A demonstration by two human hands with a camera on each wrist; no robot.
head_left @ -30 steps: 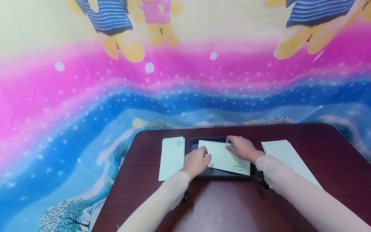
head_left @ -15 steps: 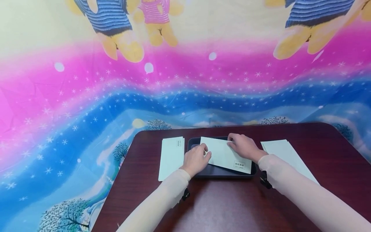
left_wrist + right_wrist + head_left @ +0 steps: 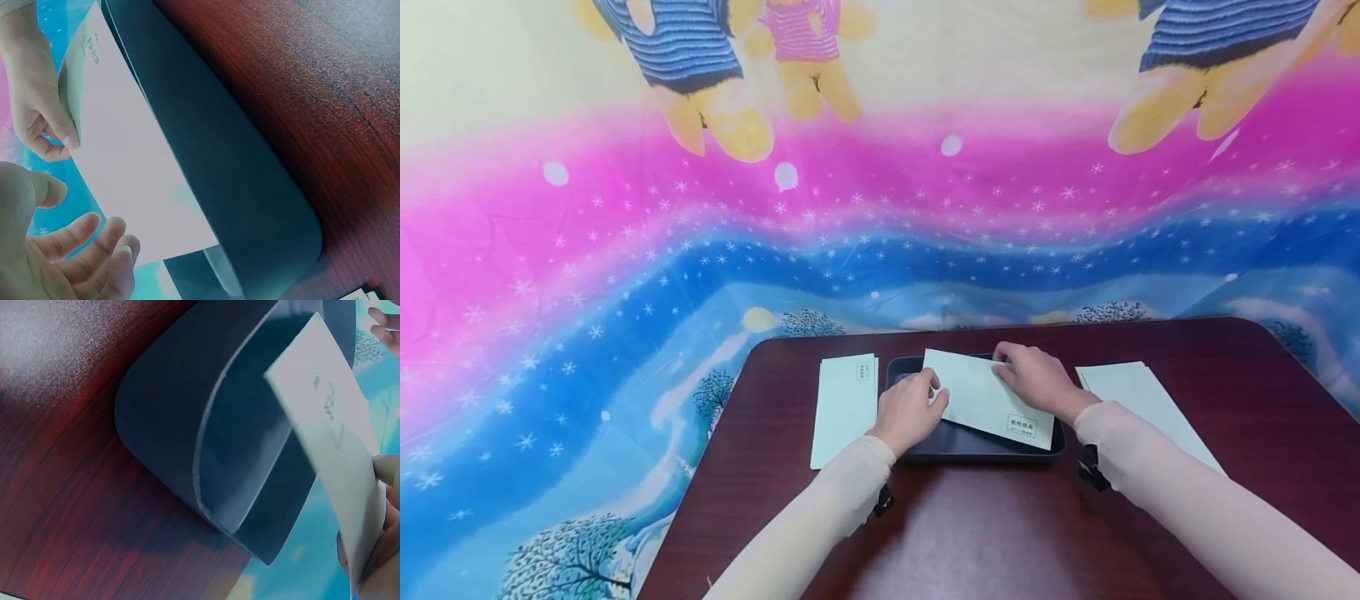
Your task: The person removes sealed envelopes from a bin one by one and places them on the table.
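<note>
Fingers pinch envelope far edge, above tray.

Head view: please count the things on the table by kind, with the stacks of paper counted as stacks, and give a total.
Dark trays: 1
Single envelopes, held over the tray by the left hand and right hand: 1
Stacks of pale envelopes or sheets: 2, one left, one right
Total: 4

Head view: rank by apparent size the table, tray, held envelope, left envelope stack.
1. Table, largest by far.
2. Tray, though mostly covered.
3. Held envelope and left envelope stack look alike; cannot rank them.
</note>
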